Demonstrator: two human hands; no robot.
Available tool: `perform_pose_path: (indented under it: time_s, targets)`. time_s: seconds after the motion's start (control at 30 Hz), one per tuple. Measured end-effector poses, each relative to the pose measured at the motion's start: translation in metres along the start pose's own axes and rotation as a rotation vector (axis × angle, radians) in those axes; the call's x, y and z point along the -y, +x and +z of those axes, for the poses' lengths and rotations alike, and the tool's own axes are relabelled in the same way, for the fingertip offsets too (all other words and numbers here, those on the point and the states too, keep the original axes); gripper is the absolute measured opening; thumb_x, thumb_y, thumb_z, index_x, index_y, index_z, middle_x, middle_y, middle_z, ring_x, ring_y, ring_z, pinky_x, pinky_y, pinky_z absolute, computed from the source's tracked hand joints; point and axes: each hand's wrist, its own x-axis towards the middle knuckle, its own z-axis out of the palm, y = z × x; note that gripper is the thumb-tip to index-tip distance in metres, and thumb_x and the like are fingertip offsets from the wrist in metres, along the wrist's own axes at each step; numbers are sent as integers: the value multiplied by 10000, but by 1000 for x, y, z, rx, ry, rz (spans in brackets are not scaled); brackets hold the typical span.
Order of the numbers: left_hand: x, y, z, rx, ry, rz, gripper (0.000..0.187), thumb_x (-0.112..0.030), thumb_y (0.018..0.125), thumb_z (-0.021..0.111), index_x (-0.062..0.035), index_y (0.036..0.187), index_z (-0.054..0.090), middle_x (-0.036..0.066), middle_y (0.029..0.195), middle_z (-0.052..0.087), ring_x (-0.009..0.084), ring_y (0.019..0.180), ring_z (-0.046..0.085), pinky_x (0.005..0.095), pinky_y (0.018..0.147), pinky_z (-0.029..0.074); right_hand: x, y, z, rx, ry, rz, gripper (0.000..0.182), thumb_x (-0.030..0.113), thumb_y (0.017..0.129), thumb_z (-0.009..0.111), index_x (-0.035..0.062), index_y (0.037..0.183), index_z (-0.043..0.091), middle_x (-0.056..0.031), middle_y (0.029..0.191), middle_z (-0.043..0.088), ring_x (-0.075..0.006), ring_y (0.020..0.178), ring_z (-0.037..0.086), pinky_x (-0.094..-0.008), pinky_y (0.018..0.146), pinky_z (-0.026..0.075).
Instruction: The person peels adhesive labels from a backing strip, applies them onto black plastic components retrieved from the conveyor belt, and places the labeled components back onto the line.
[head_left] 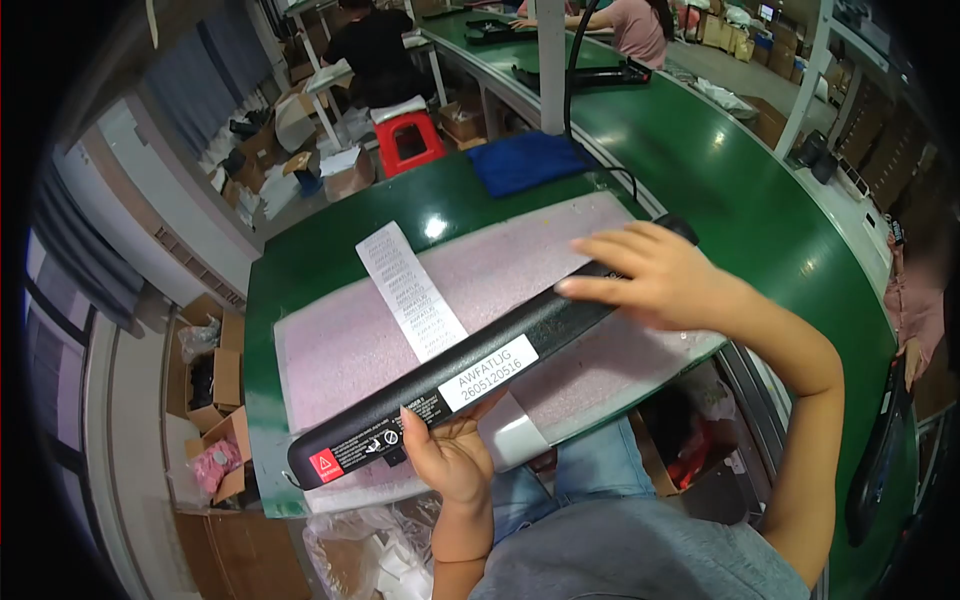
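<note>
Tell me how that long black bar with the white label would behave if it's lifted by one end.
The black bar looks rigid: it lies dead straight across the pink foam sheet, so it probably won't sag. Its length suggests the far end would dip, which may be why the left hand and right hand are spread apart. The smooth casing might slip on the foam.

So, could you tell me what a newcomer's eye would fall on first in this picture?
First, the long black bar lying slantwise across the pink foam mat in the middle, with a white label reading AWFATLJG and a red warning sticker at its near end. The right hand rests flat on its far end and the left hand grips its near edge. Beyond, a white printed strip lies on the mat.
</note>
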Motion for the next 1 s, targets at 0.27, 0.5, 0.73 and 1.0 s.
perform_pose_path:
  time_s: [0.27, 0.5, 0.73, 1.0]
  targets:
    - [-16, 4, 35, 286, 196, 15, 539, -399, 909, 213, 30, 1137, 446, 227, 1028, 562, 348, 927, 573, 448, 803, 473, -44, -62, -14, -294, -68, 133, 419, -29, 593, 591, 49, 1004, 571, -115, 890, 599, -265, 745, 591, -304, 624, 475]
    - [-22, 8, 41, 714, 685, 100, 318, -140, 884, 382, 58, 1124, 452, 222, 1005, 572, 307, 912, 588, 375, 808, 470, 8, -154, -59, -657, 136, 1001, 395, -42, 748, 543, -22, 1134, 460, -138, 1004, 579, -205, 905, 564, -284, 803, 433]
    - [8, 91, -9, 762, 1286, 328, 171, 32, 796, 499, 24, 940, 591, 101, 772, 605, 147, 678, 585, 259, 626, 468, 27, -267, -35, -975, -86, 1551, 455, 56, 824, 490, -16, 1249, 346, -186, 1253, 396, -242, 1167, 377, -317, 985, 255]
    - [24, 122, -74, 428, 1535, 52, 154, -49, 781, 542, 3, 913, 600, 158, 815, 590, 226, 690, 573, 304, 624, 455, -40, -384, 7, -824, -110, 2178, 457, 13, 746, 426, -31, 1199, 398, -244, 1146, 479, -349, 1064, 469, -363, 910, 354]
